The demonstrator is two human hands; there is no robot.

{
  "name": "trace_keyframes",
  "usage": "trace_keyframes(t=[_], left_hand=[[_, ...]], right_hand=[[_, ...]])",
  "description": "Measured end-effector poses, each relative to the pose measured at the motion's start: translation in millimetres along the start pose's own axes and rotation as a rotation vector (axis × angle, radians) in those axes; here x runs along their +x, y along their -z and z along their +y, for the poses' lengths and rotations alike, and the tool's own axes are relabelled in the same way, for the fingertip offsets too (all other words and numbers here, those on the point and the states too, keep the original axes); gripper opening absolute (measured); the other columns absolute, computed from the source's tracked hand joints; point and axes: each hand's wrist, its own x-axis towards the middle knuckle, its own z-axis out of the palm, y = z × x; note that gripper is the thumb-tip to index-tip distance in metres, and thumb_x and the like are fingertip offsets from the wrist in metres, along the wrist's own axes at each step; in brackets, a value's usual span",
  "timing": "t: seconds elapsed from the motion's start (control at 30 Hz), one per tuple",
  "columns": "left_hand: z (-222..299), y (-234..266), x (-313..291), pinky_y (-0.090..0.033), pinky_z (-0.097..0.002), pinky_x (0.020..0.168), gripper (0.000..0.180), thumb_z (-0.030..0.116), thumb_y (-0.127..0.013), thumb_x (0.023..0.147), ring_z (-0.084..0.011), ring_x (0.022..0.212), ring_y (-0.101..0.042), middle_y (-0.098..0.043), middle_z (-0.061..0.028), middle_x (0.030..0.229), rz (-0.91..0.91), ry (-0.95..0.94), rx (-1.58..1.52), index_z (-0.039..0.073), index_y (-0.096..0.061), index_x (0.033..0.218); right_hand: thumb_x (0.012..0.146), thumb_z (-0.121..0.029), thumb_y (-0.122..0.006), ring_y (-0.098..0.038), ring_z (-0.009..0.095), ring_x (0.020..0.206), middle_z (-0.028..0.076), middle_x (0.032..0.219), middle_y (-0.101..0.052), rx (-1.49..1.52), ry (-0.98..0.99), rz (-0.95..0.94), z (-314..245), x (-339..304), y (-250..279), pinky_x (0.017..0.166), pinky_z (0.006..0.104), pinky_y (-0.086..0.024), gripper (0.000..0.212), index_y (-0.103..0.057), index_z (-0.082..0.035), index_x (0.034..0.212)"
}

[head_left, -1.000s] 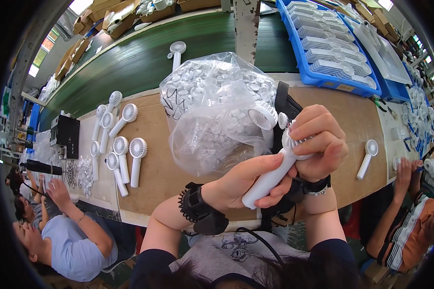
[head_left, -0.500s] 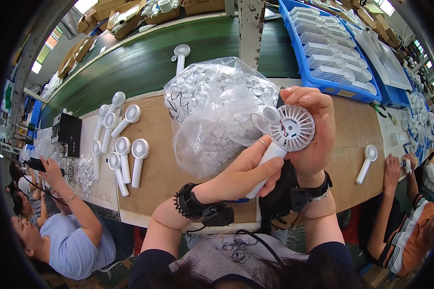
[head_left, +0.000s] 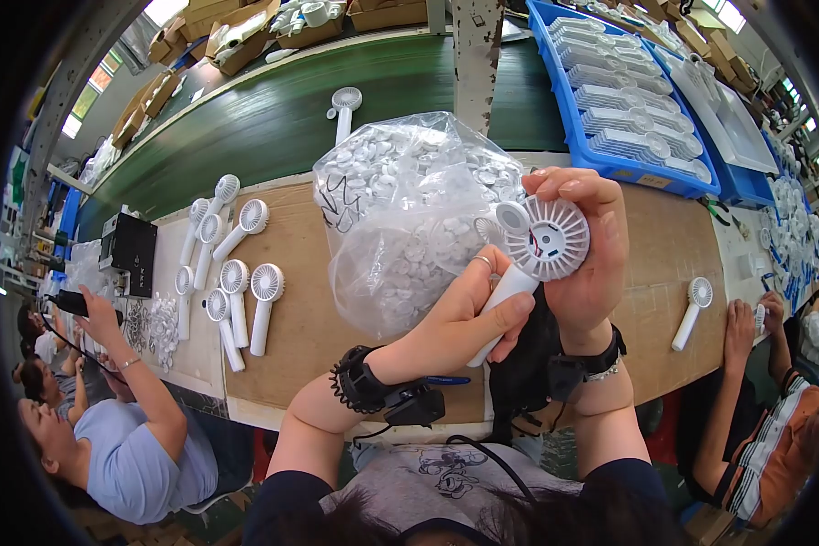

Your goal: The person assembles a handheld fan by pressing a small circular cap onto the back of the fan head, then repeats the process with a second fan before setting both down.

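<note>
My left hand [head_left: 464, 318] is closed round the handle of a white handheld fan [head_left: 562, 238], tilted up to the right. Curled round the outer rim of its slotted head is my right hand [head_left: 602, 255]. The head faces me with its middle uncovered, and red and dark wires show inside. A small round white cap [head_left: 512, 217] stands at the left edge of the head; how it is attached I cannot tell. Just behind the fan lies a clear plastic bag [head_left: 373, 282] full of small white round parts.
Several white fans [head_left: 235, 278] lie at the left, one fan [head_left: 692, 314] at the right, another [head_left: 344, 111] on the green conveyor [head_left: 246, 118]. A blue crate [head_left: 601, 162] of white parts stands back right. Co-workers sit on both sides. A black box [head_left: 127, 255] stands left.
The fan and both hands have shifted very slightly left, and the round cap sits a little differently against the head. Both hands keep their hold. The left co-worker's raised hand has moved slightly.
</note>
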Motion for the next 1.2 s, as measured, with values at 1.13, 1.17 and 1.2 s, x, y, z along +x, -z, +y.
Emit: trace_keyframes(t=[1.13, 1.17, 1.2], left_hand=[[-2.1, 3.5, -0.2, -0.038, -0.019, 0.049, 0.04, 0.025, -0.054, 0.087, -0.0086, 0.056, -0.046, -0.049, -0.0055, 0.082, -0.01, 0.022, -0.052, 0.01, -0.026, 0.111], [-2.4, 3.7, 0.0, -0.038, -0.0191, 0.049, 0.04, 0.025, -0.054, 0.086, -0.0086, 0.056, -0.046, -0.048, -0.0053, 0.082, -0.009, 0.02, -0.051, 0.01, -0.026, 0.111], [-2.9, 4.1, 0.1, -0.038, -0.0191, 0.049, 0.04, 0.025, -0.054, 0.086, -0.0086, 0.056, -0.046, -0.048, -0.0053, 0.082, -0.009, 0.02, -0.05, 0.01, -0.026, 0.111]], right_hand=[[0.089, -0.036, -0.036, -0.049, 0.026, 0.098, 0.015, 0.094, -0.052, 0.077, 0.034, -0.004, -3.1, -2.6, -0.3, 0.089, 0.0382, -0.036, 0.039, -0.046, 0.001, 0.097], [0.089, -0.036, -0.036, -0.049, 0.026, 0.098, 0.015, 0.094, -0.052, 0.078, 0.032, -0.004, -3.1, -2.3, -0.2, 0.089, 0.0382, -0.036, 0.039, -0.046, 0.001, 0.097], [0.089, -0.036, -0.036, -0.049, 0.026, 0.098, 0.015, 0.094, -0.052, 0.079, 0.03, -0.004, -2.9, -2.2, -0.1, 0.089, 0.0382, -0.036, 0.038, -0.046, 0.001, 0.097]])
